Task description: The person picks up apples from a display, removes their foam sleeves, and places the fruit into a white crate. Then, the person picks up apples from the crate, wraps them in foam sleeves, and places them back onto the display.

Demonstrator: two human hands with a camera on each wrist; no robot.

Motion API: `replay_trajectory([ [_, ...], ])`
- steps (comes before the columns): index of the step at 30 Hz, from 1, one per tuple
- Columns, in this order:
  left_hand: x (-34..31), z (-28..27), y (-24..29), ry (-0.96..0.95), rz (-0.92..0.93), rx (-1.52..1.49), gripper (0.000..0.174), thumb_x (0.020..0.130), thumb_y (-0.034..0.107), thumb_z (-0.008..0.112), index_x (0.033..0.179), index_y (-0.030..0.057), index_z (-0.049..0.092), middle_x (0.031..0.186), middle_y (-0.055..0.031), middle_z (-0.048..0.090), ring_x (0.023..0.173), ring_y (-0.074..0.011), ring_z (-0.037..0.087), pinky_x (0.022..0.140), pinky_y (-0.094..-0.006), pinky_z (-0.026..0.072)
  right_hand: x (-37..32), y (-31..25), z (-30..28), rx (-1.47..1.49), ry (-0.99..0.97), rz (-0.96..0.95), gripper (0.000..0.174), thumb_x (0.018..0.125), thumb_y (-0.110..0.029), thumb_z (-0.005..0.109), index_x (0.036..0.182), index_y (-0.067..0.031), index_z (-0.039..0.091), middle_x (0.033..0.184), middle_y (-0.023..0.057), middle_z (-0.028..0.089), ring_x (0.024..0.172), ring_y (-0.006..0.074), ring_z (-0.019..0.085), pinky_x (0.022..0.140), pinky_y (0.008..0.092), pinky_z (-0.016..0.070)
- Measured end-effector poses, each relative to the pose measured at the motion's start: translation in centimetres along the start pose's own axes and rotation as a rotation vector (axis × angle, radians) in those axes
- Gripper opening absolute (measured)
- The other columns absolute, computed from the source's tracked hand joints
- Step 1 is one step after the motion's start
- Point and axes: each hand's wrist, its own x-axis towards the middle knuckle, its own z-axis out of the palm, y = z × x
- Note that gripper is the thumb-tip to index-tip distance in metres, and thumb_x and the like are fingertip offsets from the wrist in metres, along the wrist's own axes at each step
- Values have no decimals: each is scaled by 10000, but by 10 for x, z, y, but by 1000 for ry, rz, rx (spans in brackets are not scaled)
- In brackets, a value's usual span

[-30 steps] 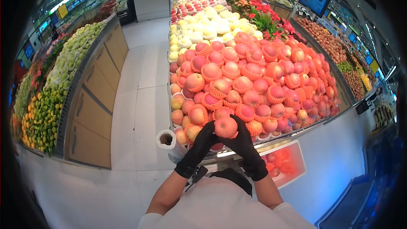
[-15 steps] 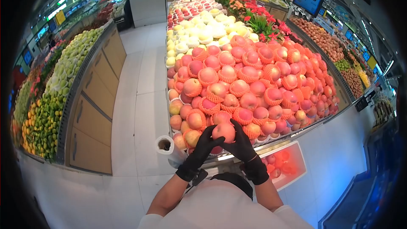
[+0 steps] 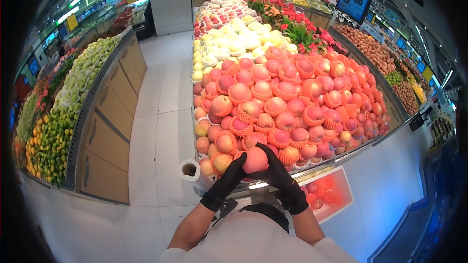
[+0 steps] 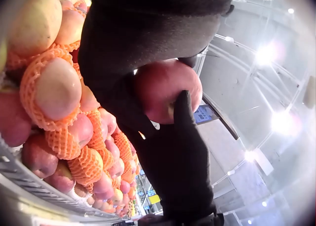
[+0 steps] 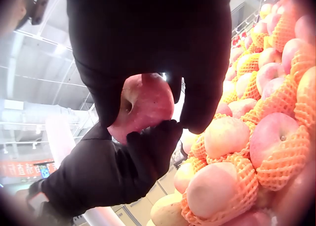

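A pinkish-red apple (image 3: 255,159) is held between both black-gloved hands at the front edge of a big apple pile. My left hand (image 3: 230,175) grips its left side, and my right hand (image 3: 276,171) curls round the right side. From the left wrist, the right thumb (image 4: 183,107) presses on the apple's skin (image 4: 160,90) beside a small hollow. In the right wrist view the apple (image 5: 150,105) shows its stem hollow, with the left fingers (image 5: 158,144) against its underside. The held apple wears no foam net.
Many piled apples (image 3: 287,105) sit in orange foam nets. A plastic bag roll (image 3: 190,170) stands at the near left corner. Below the stand's right front is a white box (image 3: 336,199) with apples and loose nets. Pale yellow fruit (image 3: 237,44) and red flowers (image 3: 278,10) lie farther back.
The held apple has turned between the hands, and the hollow that faced up no longer shows in the head view. Hands and pile sit slightly lower in that view. Both hands keep their hold.
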Motion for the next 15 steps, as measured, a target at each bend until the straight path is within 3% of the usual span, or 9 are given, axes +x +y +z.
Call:
replay_trajectory([
  [3,5,-22,-2,-48,-85,-248,608,1024,371,466,1461,-20,304,1438,-186,419,1337,-279,427,1132,-396,370,4,-23,0,-131,-54,-69,935,648,-174,918,1402,-9,390,1329,139,523,1213,232,525,1009,387,463],
  [5,2,-18,4,-78,-176,-442,598,1025,381,466,1459,0,313,1436,-178,415,1339,-267,417,1129,-393,368,0,-5,2,-179,35,-45,925,627,-183,928,1373,-10,410,1292,140,533,1187,231,537,994,385,471],
  [8,15,-41,-6,-14,-125,-147,570,1021,387,476,1436,19,345,1381,-154,462,1285,-258,469,1075,-389,419,0,21,3,-92,134,22,876,623,-184,923,1330,-10,436,1237,140,543,1155,226,548,969,379,480],
  [10,1,-26,16,-111,-161,116,539,1014,364,500,1412,25,373,1333,-133,500,1235,-243,508,1030,-371,450,3,21,0,-22,190,46,834,638,-181,907,1311,-8,446,1216,139,544,1145,222,548,958,375,483],
  [12,-9,-10,21,-98,-73,335,508,1006,336,524,1389,26,404,1290,-114,532,1185,-224,543,988,-352,478,5,15,-3,10,245,50,791,663,-180,884,1301,-4,450,1209,137,540,1146,217,543,952,370,483],
  [15,-7,0,6,13,206,567,466,992,292,556,1354,18,449,1243,-94,563,1119,-197,580,937,-336,510,8,32,-9,-12,183,93,847,667,-218,891,1338,-2,422,1266,147,519,1171,221,529,979,373,468],
])
